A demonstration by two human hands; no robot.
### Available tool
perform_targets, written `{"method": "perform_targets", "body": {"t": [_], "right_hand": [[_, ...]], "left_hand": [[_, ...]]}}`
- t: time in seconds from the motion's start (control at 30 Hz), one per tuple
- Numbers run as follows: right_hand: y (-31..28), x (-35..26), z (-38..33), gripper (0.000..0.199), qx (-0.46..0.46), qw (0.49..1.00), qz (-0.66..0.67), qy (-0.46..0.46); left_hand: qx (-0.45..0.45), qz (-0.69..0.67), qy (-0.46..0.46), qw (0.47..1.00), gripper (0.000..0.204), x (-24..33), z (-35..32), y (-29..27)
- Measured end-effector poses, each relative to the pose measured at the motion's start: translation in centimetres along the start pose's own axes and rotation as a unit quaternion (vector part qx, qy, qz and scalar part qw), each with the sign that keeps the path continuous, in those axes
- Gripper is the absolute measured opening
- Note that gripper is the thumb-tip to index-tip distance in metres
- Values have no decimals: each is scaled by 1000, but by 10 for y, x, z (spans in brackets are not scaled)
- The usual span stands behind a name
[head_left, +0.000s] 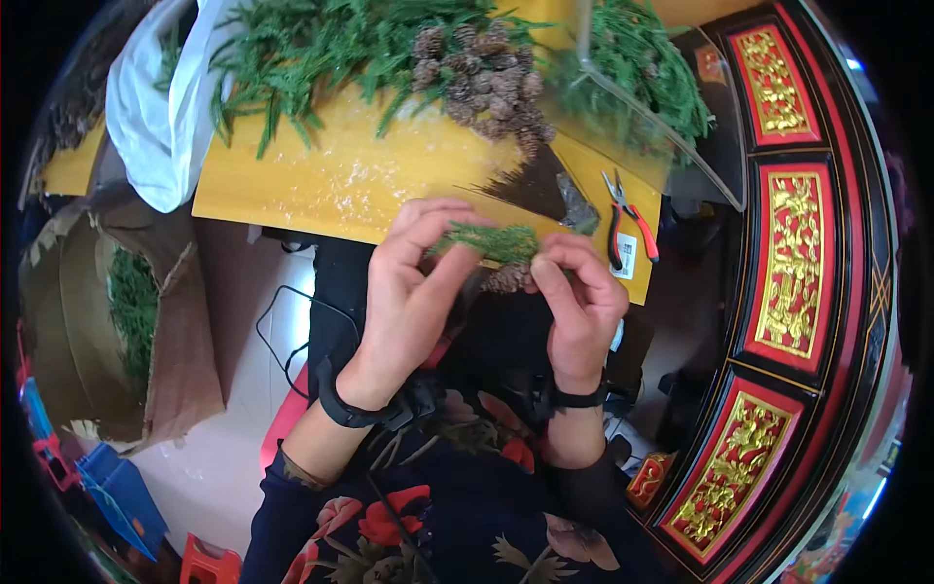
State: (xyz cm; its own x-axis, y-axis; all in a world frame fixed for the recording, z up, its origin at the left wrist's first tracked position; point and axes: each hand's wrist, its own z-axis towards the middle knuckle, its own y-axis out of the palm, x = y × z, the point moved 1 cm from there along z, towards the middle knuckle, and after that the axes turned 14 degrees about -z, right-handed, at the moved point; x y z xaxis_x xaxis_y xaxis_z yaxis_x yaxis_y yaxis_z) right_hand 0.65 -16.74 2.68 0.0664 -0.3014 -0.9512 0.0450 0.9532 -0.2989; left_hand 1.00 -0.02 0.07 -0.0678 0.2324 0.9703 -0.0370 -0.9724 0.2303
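Between my hands, just off the front edge of the yellow table, is a green artificial pine sprig. My left hand pinches its left end between thumb and fingers. A brown pine cone hangs right under the sprig. My right hand closes thumb against fingers at the sprig's right end, beside the cone; exactly what it pinches there is too small to make out. Beyond my hands, a bunch of dark brown wire stems lies on the table.
Green sprigs and a heap of pine cones cover the table's far side. Red-handled pliers lie at right, near a clear plastic bin. A white bag stands left, above a cardboard box. Carved red-gold panels line the right.
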Motion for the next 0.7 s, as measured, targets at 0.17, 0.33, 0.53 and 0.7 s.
{"method": "perform_targets", "body": {"t": [0.17, 0.33, 0.53, 0.7], "right_hand": [[-7, 0, -1, 7, -7, 1000, 18, -6], [-4, 0, -6, 7, 4, 999, 44, 3], [-3, 10, -10, 8, 8, 987, 139, 75], [-6, 22, -11, 13, -36, 967, 205, 144]], "left_hand": [[28, -228, -156, 961, 17, 11, -8, 10], [25, -225, -177, 958, 16, 19, -12, 16], [126, -232, -76, 962, 20, 17, -18, 37], [130, 133, 54, 981, 24, 12, -19, 23]]}}
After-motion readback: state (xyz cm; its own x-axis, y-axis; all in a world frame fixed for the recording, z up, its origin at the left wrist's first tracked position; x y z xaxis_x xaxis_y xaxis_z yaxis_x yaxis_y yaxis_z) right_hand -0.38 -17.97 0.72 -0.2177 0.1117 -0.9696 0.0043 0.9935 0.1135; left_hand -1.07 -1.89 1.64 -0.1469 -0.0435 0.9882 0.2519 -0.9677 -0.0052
